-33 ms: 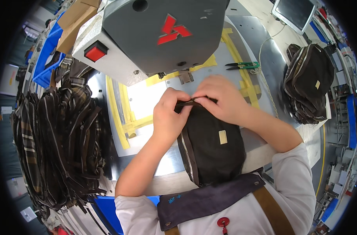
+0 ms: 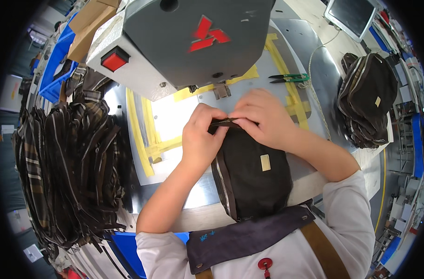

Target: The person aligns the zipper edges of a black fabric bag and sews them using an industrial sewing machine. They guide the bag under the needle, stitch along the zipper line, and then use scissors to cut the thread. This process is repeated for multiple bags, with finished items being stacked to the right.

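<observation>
Desk, pale, in a workroom. Machine, grey and white, twelve o'clock. Zipped cloth pile, toward nine. Bag stack, between two and three. Black bag, one, just off centre toward five: by its look light, soft, floppy, hardly fragile; best held at the top seam, both sides. Left hand, right hand: fingers of each pinching that top edge. Snips, green-handled, between one and two.

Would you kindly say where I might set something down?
Bare metal tabletop shows between the white cord and right bag pile; another bare patch lies between the yellow tape and left hand. A bag heap crowds the left.
</observation>
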Available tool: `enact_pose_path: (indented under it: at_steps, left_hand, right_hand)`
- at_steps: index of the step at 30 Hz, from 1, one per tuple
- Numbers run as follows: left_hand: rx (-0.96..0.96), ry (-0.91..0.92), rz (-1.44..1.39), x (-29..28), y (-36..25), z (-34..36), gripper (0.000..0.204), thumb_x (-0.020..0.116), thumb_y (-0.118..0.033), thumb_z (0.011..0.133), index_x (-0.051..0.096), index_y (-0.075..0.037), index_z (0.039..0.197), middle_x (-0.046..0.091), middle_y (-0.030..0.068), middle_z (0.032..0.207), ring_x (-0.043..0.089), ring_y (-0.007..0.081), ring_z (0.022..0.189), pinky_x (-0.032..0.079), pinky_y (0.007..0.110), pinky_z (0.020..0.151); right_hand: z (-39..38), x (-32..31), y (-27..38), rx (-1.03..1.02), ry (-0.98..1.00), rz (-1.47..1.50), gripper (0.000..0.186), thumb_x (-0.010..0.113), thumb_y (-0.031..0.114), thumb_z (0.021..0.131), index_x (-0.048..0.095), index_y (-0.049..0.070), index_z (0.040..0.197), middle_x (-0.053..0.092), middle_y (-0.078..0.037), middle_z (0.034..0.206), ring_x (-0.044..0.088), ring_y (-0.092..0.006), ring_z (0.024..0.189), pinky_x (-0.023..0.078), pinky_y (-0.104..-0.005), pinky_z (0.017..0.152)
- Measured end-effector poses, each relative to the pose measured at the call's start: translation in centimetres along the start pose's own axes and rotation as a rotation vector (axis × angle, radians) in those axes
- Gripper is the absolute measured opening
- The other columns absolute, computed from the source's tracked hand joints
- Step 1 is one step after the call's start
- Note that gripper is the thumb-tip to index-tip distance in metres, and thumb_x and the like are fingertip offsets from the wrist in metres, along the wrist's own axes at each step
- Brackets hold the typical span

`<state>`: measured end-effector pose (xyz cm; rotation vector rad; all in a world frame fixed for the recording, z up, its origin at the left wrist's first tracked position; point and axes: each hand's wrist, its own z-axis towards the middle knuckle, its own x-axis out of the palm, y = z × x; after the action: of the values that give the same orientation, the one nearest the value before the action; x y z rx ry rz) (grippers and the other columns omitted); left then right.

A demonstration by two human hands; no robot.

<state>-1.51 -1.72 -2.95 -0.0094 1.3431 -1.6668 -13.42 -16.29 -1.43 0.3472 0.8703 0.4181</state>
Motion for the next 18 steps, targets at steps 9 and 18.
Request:
enact_pose_path:
  at_steps: [9, 18]
  left_hand:
    - [0.179, -0.02, 0.063, -0.36, 0.14, -0.07, 0.026, 0.073, 0.009, 0.064, 0.06, -0.006, 0.08, 0.056, 0.005, 0.086, 0.061, 0.0228, 0.071, 0.051, 0.033, 0.058]
    - [0.243, 0.008, 0.034, 0.19, 0.86, 0.0, 0.024, 0.071, 0.009, 0.066, 0.057, -0.004, 0.08, 0.065, 0.0066, 0.089, 0.065, 0.0256, 0.073, 0.052, 0.034, 0.059]
  right_hand:
    - [-0.44, -0.11, 0.17, -0.092, -0.043, -0.1, 0.018, 0.074, 0.007, 0.067, 0.065, 0.009, 0.082, 0.064, -0.002, 0.083, 0.059, -0.0234, 0.077, 0.048, -0.0371, 0.074]
    - [-0.21, 0.05, 0.22, -0.064, -0.004, -0.032, 0.016, 0.073, 0.008, 0.069, 0.064, 0.009, 0.081, 0.06, -0.001, 0.087, 0.056, -0.0232, 0.08, 0.044, -0.0371, 0.077]
